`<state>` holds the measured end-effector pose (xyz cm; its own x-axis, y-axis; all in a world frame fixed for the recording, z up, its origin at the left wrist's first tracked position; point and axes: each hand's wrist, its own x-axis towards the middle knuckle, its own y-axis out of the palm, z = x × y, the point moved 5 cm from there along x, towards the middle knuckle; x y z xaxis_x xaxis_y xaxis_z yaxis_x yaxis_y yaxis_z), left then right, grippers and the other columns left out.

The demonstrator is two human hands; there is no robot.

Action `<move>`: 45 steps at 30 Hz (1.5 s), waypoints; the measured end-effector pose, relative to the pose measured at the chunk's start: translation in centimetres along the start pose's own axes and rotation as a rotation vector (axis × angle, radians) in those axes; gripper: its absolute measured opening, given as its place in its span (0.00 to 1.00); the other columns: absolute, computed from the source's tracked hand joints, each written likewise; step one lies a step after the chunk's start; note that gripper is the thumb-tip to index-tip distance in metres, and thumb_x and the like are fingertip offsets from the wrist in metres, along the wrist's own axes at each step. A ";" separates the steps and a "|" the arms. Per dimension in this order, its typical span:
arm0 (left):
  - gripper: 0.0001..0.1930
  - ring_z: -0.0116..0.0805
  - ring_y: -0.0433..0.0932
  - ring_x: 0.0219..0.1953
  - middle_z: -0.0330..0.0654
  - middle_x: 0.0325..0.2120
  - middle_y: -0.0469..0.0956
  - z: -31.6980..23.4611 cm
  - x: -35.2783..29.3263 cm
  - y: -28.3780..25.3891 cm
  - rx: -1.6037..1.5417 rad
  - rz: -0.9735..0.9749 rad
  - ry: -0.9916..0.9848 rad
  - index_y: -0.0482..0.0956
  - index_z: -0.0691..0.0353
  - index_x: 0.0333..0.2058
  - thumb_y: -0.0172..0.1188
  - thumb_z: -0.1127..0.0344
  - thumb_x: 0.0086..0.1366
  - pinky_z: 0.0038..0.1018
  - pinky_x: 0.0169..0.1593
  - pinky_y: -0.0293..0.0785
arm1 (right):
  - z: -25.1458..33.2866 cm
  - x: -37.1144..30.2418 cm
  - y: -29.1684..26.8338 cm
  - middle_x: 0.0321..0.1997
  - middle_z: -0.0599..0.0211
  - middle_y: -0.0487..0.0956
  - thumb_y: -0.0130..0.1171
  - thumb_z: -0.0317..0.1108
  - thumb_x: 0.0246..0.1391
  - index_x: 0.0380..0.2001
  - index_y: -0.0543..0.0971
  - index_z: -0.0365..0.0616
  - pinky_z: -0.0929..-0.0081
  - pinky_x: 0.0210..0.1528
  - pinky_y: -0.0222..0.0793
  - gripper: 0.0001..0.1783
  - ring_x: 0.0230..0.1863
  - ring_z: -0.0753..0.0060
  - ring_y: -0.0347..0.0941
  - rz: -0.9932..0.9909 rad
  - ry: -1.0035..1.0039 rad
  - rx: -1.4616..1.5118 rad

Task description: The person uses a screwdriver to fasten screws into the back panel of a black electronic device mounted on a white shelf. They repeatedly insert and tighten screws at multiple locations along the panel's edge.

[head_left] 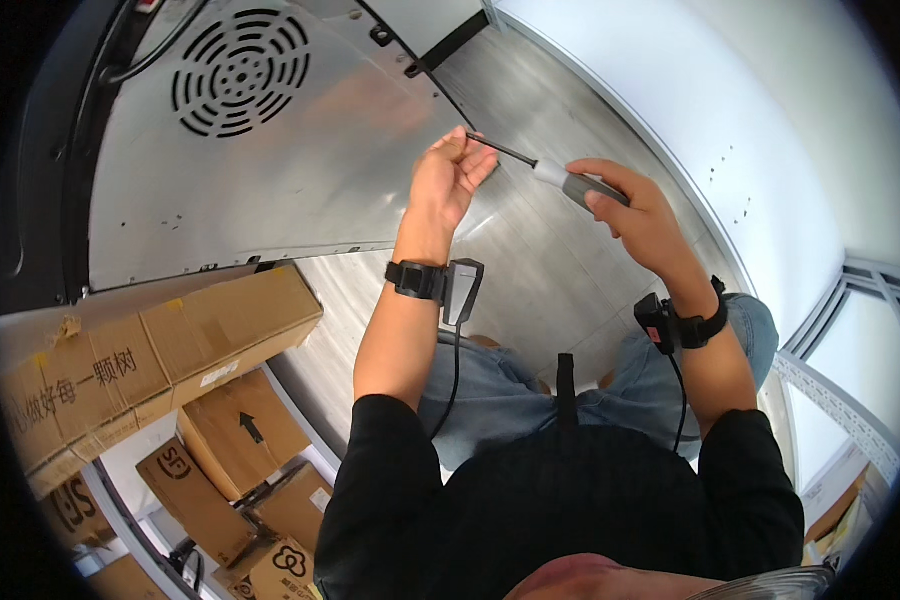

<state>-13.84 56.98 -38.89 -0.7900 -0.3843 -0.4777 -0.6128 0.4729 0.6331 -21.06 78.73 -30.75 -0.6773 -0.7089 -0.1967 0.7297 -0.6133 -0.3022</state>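
Observation:
A screwdriver with a grey handle and a dark thin shaft slants between my two hands, clear of the floor. My right hand is closed around its handle, with the index finger stretched along the top. At the other end, the thumb and index finger of my left hand pinch the shaft's tip, while the remaining fingers are loosely curled. Whether a small screw sits in that pinch is too small to tell. Just beyond my left hand stands a large silver metal panel with a round slotted vent and small holes along its edges.
A long cardboard box lies at the left, above a shelf frame holding several cartons. A white wall panel curves along the right, near a metal rack. Pale wood-look floor lies beneath my hands. Cables hang from both wrist devices.

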 end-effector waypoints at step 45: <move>0.09 0.21 0.70 0.24 0.37 0.28 0.77 -3.6 1.2 0.5 0.202 -0.179 0.240 0.77 0.63 0.38 0.52 0.66 0.65 0.18 0.29 0.68 | -0.3 0.8 7.9 0.20 0.62 0.70 0.52 0.38 0.55 0.50 0.65 0.44 0.69 0.27 0.59 0.20 0.21 0.69 0.66 0.052 0.013 0.171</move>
<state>-15.03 53.87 -36.98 -0.6580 -0.6389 -0.3986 -0.7512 0.5195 0.4073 -15.85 73.46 -33.55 -0.6386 -0.7372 -0.2206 0.7683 -0.6271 -0.1284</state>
